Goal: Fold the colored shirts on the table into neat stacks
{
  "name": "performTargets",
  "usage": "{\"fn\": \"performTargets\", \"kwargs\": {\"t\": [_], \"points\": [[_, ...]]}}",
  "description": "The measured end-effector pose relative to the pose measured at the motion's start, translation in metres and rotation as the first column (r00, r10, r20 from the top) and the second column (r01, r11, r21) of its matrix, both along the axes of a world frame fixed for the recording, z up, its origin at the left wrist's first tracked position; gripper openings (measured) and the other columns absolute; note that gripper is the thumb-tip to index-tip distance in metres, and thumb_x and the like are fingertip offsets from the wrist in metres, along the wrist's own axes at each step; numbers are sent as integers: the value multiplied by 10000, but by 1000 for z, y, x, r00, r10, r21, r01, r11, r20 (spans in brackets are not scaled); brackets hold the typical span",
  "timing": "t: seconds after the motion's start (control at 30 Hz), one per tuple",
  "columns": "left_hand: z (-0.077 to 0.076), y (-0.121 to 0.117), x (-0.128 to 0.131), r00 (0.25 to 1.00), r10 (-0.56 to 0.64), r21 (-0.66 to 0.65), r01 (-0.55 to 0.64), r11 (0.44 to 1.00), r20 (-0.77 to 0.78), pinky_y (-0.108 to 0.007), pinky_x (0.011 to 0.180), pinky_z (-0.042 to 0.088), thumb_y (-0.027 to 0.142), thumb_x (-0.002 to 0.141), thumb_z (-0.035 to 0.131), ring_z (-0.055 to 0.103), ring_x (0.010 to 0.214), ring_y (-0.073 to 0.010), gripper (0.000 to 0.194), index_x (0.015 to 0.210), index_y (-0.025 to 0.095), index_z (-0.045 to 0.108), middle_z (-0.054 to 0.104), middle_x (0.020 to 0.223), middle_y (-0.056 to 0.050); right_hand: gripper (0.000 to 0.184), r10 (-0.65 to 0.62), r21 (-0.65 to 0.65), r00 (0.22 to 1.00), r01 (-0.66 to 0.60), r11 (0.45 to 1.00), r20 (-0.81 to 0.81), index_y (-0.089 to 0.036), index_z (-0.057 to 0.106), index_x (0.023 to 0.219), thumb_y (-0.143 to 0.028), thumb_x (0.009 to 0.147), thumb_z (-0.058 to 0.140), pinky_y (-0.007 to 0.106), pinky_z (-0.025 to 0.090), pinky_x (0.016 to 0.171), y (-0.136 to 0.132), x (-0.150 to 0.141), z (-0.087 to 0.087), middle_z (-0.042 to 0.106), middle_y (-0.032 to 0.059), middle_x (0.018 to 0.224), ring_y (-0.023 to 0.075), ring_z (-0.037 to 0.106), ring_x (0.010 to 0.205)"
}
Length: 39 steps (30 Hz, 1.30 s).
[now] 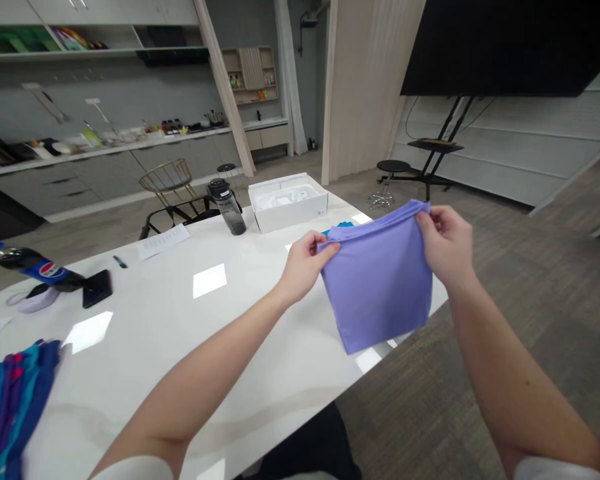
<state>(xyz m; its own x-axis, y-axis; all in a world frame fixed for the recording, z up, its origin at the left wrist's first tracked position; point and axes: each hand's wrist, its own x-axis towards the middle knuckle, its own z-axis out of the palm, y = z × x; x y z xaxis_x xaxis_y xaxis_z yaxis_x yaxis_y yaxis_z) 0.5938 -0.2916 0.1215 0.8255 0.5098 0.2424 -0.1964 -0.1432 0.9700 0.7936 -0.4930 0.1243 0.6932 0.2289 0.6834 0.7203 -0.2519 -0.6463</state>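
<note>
A folded lilac cloth hangs in the air over the right edge of the white table. My left hand pinches its upper left corner. My right hand grips its upper right corner, fingers closed over the top edge. Behind the cloth a bit of turquoise fabric shows on the table. The cloth's lower part hangs free above the table edge.
A pile of blue and purple cloths lies at the near left. Farther back stand a white open box, a dark water bottle, a Pepsi bottle, a black phone and papers. Carpeted floor lies to the right.
</note>
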Motion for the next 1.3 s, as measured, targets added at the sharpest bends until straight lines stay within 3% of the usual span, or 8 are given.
{"fn": "performTargets", "kwargs": {"t": [0.13,0.27,0.4,0.57,0.77,0.97,1.17,1.3], "points": [[-36,59,80,985,153,8,-153,988,-74,-236,672,432,361,832,753,560,703,-119,241,870,166,616,603,766,7,478,-12,-98,1000,13,995,7,-174,689,962,-620,969,517,370,510,787,77,87,-19,700,85,887,205,620,793],[-98,114,113,852,342,171,-298,939,-396,-303,882,472,273,905,667,650,1043,-213,326,1196,139,604,676,1187,-144,461,-105,-392,985,44,919,-137,-133,671,1156,-531,980,521,484,484,913,148,131,-88,705,161,1075,289,628,995],[-145,129,85,695,481,490,-210,846,-534,-412,1040,416,294,939,612,561,1284,-294,457,1368,162,529,571,1414,-190,546,-141,-694,975,-18,720,-171,-155,553,1396,-425,926,622,619,405,1003,171,106,-147,524,235,1437,403,490,1287],[-166,131,19,727,473,619,-85,781,-497,-398,999,442,288,974,519,634,1135,-257,237,1117,198,686,689,1222,-108,328,171,-732,981,-185,656,-94,-170,669,1240,-317,983,529,491,402,1046,181,25,-169,645,178,1300,333,543,1239],[-167,129,-92,735,498,645,-108,756,-460,-374,939,463,238,947,522,651,1029,-227,198,981,205,715,725,1061,-73,231,552,-654,776,-592,472,-304,-212,749,1022,-276,969,534,279,458,801,221,-105,-176,761,63,967,204,674,876],[-180,139,-266,621,671,715,-242,656,-405,-381,986,432,186,929,534,642,1065,-203,189,1016,228,697,716,1067,-35,236,735,-636,585,-720,276,-343,-225,745,981,-282,984,516,270,420,752,274,-270,-185,760,34,935,182,672,827],[-165,181,-473,307,921,847,-399,352,-238,-379,1014,428,143,920,518,619,1123,-220,227,1065,220,674,676,1145,-68,209,855,-625,377,-776,81,-357,-218,729,1013,-264,991,526,308,390,872,336,-442,-178,744,45,980,193,648,942],[-138,221,-581,-97,986,918,-387,88,-136,-444,1066,384,203,958,486,564,1235,-288,326,1257,220,615,610,1321,-129,187,878,-530,232,-847,-29,-418,-210,719,1043,-252,972,551,294,413,852,383,-538,-173,727,40,970,181,634,905]]}}
